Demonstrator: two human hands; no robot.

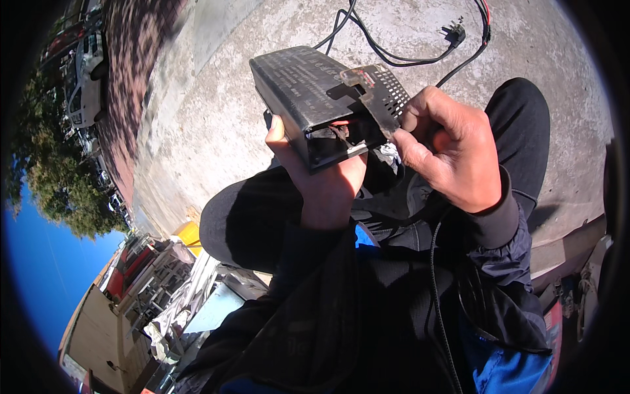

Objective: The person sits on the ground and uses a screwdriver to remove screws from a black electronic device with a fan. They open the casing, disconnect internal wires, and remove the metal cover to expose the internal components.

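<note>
Cradling from below, the left hand (325,180) is wrapped around a black metal box (315,98), thumb up its near side. The box is held above the knees. At its vented right end, the right hand (449,154) is pinched shut on the casing's edge. Beyond the box, a black cable (394,56) lies on the concrete ground (216,118).

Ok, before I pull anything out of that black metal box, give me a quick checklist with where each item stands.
1. Left hand supports the black metal box from below: ok.
2. Right hand grip on the perforated end panel: ok.
3. End panel off the box: not ok, partly open.
4. Plug lying loose on the concrete ground: ok.
5. Black cable free of tangles: cannot tell.
</note>
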